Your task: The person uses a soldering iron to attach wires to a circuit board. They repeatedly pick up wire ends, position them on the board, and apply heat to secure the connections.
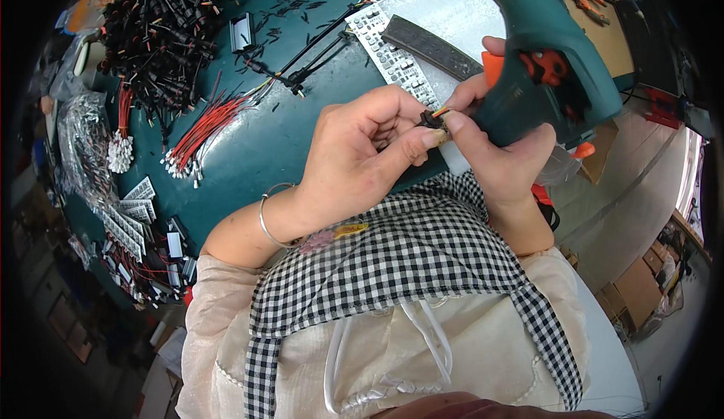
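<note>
Near the centre of the frame, the left hand (354, 155) pinches a small black connector (431, 119) with orange and yellow wires between thumb and forefinger. The right hand (501, 147) is wrapped around a teal glue gun (550, 57), fingertips touching the connector. Bundles of red wires (207, 128) lie at left on the green counter (271, 140).

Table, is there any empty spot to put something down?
Yes: the bare green table between the red wires and the left hand. The white sheet beyond the dark strip has room too. The black cable heap and small boards crowd the left.
</note>
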Demonstrator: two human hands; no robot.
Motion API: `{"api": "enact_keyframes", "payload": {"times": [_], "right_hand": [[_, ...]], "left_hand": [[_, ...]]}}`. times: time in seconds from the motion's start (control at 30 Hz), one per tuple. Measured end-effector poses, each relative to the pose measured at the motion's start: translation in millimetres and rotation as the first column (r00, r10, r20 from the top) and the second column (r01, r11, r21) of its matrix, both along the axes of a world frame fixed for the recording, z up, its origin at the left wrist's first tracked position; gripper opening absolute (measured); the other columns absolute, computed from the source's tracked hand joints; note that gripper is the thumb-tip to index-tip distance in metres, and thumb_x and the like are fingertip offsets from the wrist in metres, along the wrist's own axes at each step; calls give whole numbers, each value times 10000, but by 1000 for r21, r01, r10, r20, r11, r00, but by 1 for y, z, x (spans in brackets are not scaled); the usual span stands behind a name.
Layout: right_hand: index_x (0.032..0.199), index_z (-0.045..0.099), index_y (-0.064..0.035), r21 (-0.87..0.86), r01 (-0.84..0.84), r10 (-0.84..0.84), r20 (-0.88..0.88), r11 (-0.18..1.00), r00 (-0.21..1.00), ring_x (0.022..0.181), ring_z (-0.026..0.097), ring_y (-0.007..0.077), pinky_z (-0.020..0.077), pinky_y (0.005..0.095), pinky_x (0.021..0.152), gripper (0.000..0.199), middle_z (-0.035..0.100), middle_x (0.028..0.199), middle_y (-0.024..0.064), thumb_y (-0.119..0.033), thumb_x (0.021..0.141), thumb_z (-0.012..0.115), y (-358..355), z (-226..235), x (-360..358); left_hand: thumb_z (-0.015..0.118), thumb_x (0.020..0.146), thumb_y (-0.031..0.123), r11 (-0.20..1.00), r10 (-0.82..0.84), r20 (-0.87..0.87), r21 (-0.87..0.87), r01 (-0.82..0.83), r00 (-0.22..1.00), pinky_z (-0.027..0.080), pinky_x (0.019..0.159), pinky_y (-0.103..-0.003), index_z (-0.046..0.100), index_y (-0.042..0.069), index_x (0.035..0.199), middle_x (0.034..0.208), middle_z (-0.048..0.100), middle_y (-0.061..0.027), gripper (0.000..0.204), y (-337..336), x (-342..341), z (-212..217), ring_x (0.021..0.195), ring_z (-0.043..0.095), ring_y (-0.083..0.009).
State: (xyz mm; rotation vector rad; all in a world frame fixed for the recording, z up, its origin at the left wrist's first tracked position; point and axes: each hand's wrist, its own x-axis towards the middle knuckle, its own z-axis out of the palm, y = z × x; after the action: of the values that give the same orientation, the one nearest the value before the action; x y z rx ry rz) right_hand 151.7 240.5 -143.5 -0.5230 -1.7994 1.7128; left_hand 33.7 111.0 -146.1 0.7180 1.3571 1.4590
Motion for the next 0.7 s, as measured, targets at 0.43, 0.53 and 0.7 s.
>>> {"api": "enact_keyframes", "payload": {"times": [0.43, 0.53, 0.7], "right_hand": [[1300, 399, 84, -29, -8, 6, -62, 1000, 998, 662, 559, 106, 461, 225, 604, 622, 615, 785, 104, 126, 715, 606, 0, -6, 2], [1301, 386, 90, -186, 63, -74, -53, 981, 996, 680, 596, 131, 500, 235, 617, 612, 633, 824, 133, 126, 740, 629, -3, 3, -2], [1295, 378, 106, -41, -20, 16, -109, 999, 994, 739, 641, 164, 543, 261, 678, 606, 642, 856, 153, 120, 761, 662, 1, -6, -1]], "left_hand": [[448, 1024, 221, 1000, -14, -106, 25, 17, 994, 312, 479, -163, 545, 0, 1093, 677, 581, -12, 251, 1, -4, -5, 534, 442, -27], [420, 1034, 262, 999, -36, 10, 26, 36, 999, 298, 473, -168, 552, 12, 1084, 665, 572, -8, 287, 1, -5, -4, 534, 437, -27], [437, 1028, 193, 998, -40, 195, -40, 48, 980, 344, 504, -186, 573, 19, 999, 652, 549, 21, 223, 3, -6, 6, 562, 425, -27]]}}
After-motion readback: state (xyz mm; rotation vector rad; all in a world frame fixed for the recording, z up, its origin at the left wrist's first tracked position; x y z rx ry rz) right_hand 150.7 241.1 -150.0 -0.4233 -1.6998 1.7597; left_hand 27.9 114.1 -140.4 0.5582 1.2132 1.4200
